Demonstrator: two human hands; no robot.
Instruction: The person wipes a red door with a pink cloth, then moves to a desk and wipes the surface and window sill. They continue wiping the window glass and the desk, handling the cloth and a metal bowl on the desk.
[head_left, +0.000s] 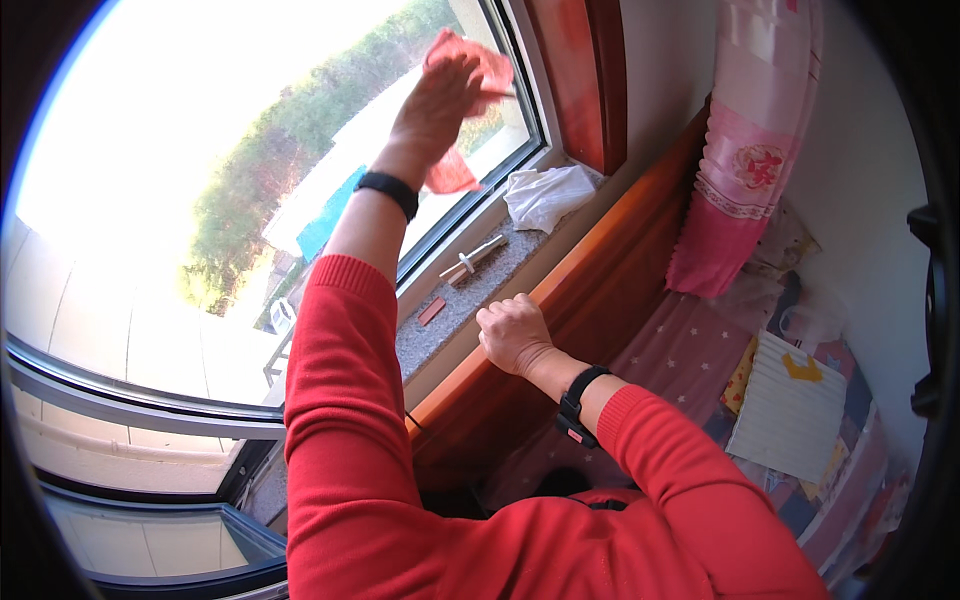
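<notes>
My left hand is raised to the window glass with a pinkish-red cloth under it. The cloth lies against the pane near the right side of the frame, and part of it hangs below the wrist. Motion slightly blurs these fingers. Lower down, my right hand is closed on the top edge of a wooden headboard. Both wrists carry black bands.
Along the stone sill lie a crumpled white cloth, light sticks bound together and a small reddish block. A pink curtain hangs at right, above a bed with a striped light pad. An opened sash is at lower left.
</notes>
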